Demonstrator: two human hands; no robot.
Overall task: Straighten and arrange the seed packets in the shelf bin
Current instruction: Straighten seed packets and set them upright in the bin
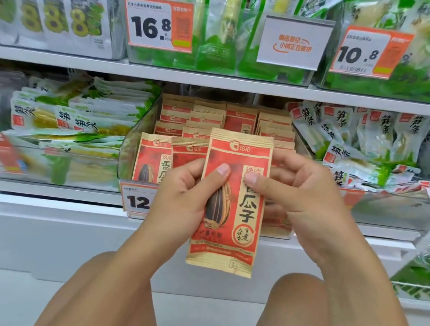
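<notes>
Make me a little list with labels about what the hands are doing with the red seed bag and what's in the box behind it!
held packet: red seed packet, upright, in front of the bin
left hand: left hand grips its left edge, thumb on the front
right hand: right hand pinches its right edge
bin: clear shelf bin, rows of matching packets inside
price tag: tag on the bin front, partly hidden by the left hand

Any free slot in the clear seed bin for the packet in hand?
Only at the front right of the clear plastic bin, behind the right hand. Front left and rear rows are packed with red-and-tan seed packets. Both hands pinch the held packet.
</notes>
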